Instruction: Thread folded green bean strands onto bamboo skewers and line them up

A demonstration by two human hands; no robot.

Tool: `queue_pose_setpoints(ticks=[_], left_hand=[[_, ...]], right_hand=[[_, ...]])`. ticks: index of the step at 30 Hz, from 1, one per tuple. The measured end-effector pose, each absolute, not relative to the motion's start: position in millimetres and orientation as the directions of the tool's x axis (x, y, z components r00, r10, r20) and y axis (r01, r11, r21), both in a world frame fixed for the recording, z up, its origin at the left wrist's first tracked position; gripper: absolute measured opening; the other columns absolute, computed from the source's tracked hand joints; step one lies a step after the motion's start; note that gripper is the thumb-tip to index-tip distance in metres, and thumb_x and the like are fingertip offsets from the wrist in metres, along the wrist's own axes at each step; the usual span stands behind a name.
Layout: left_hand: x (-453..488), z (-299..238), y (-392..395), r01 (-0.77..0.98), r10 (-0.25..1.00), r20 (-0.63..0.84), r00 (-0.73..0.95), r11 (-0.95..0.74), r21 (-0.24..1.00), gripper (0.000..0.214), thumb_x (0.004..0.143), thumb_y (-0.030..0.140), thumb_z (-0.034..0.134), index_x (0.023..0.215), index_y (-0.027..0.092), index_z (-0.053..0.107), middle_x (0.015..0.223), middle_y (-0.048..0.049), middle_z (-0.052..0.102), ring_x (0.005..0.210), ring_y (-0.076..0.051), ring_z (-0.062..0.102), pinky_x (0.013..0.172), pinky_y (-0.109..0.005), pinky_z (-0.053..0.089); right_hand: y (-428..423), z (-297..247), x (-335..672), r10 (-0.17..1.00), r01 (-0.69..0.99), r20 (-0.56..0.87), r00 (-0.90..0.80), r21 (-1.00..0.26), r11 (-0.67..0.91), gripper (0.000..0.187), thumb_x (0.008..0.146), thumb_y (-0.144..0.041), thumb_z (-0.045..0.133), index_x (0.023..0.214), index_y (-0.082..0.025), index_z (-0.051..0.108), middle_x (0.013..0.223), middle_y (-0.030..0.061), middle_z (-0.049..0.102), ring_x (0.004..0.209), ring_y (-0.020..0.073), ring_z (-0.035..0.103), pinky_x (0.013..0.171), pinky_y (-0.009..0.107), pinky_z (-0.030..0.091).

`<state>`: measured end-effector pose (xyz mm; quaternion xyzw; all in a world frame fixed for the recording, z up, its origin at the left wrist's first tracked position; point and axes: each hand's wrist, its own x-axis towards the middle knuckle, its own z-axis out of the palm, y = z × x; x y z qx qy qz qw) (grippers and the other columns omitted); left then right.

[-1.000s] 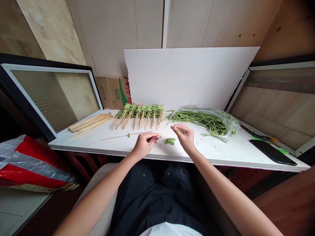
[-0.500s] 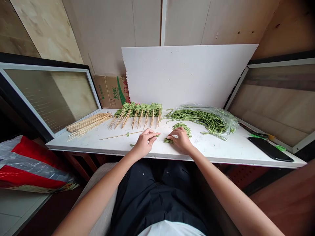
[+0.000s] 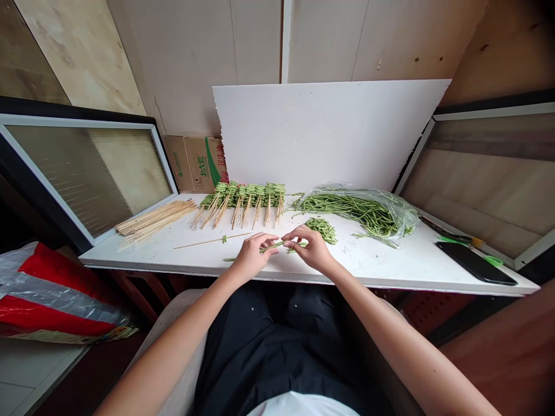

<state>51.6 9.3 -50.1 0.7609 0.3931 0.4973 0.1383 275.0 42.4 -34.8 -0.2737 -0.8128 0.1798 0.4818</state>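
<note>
Near the front edge of the table, my left hand (image 3: 255, 253) is closed on a long green bean (image 3: 272, 247), whose tail shows again left of the wrist. My right hand (image 3: 309, 247) pinches the same bean at its right end, with the fingertips of both hands close together. Behind my right hand lies a pile of short bean pieces (image 3: 321, 229), and a few more pieces are partly hidden under its fingers. To the left, a bamboo skewer (image 3: 202, 242) with a small bean piece on it lies flat on the table.
Skewered bean bundles (image 3: 249, 199) stand in a row at the back, beside loose skewers (image 3: 156, 218). A clear plastic bag (image 3: 403, 214) of whole long beans lies back right. A black phone (image 3: 474, 263) rests near the right edge. A carton (image 3: 195, 163) and white board (image 3: 329, 133) stand behind.
My right hand has moved left from the cut pieces to meet my left hand. It now grips the end of the bean, and more of the bean shows between the hands.
</note>
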Motion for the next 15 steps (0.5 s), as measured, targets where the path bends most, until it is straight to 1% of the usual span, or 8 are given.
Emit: queue_pose_setpoints(ticks=[2,4,7,10,13,15], left_hand=[[49,-50,10,0.507,0.749,0.635,0.187,-0.628,0.591,0.015,0.092,0.029,0.079,0.103,0.018,0.08,0.095,-0.0087,0.078,0.082,-0.019,0.071,0.075,-0.031,0.058],[48,-48,9,0.528,0.759,0.627,0.176,-0.611,0.59,0.013,0.093,0.029,0.077,0.1,0.018,0.081,0.094,-0.009,0.079,0.082,-0.02,0.072,0.074,-0.03,0.056],[50,-46,6,0.52,0.738,0.648,0.189,-0.635,0.571,0.012,0.095,0.028,0.075,0.099,0.019,0.082,0.092,-0.0086,0.079,0.082,-0.02,0.071,0.074,-0.031,0.055],[53,-42,2,0.489,0.718,0.654,0.236,-0.67,0.559,0.014,0.098,0.025,0.069,0.097,0.02,0.083,0.084,-0.0059,0.077,0.076,-0.018,0.069,0.076,-0.03,0.054],[54,-40,0,0.462,0.737,0.621,0.266,-0.663,0.589,0.016,0.099,0.025,0.068,0.097,0.019,0.083,0.076,-0.0036,0.073,0.069,-0.016,0.065,0.074,-0.029,0.052],[55,-39,-1,0.444,0.762,0.582,0.285,-0.643,0.624,0.017,0.098,0.024,0.067,0.093,0.018,0.082,0.073,-0.0029,0.071,0.066,-0.015,0.063,0.071,-0.028,0.051]], right_hand=[[45,-33,279,0.624,0.303,0.691,-0.366,-0.545,0.782,0.026,0.095,-0.049,0.075,0.1,-0.025,0.083,0.091,0.0085,0.08,0.09,0.0249,0.068,0.075,0.037,0.055],[44,-31,281,0.588,0.318,0.702,-0.401,-0.495,0.808,0.024,0.094,-0.047,0.077,0.102,-0.025,0.082,0.094,0.0084,0.08,0.094,0.0258,0.067,0.079,0.039,0.055],[39,-29,277,0.458,0.306,0.742,-0.49,-0.346,0.887,0.021,0.095,-0.04,0.077,0.111,-0.027,0.081,0.097,0.0084,0.079,0.097,0.0263,0.065,0.085,0.043,0.054],[33,-29,271,0.341,0.337,0.778,-0.529,-0.176,0.925,0.017,0.101,-0.032,0.069,0.113,-0.029,0.081,0.093,0.0082,0.077,0.096,0.0262,0.064,0.085,0.043,0.052],[31,-31,271,0.287,0.389,0.792,-0.538,-0.069,0.919,0.019,0.102,-0.027,0.066,0.113,-0.03,0.081,0.095,0.0079,0.078,0.102,0.0271,0.064,0.086,0.044,0.049],[31,-33,271,0.278,0.4,0.794,-0.541,-0.048,0.915,0.021,0.103,-0.024,0.063,0.112,-0.03,0.081,0.095,0.0072,0.079,0.104,0.0274,0.066,0.086,0.044,0.048]])
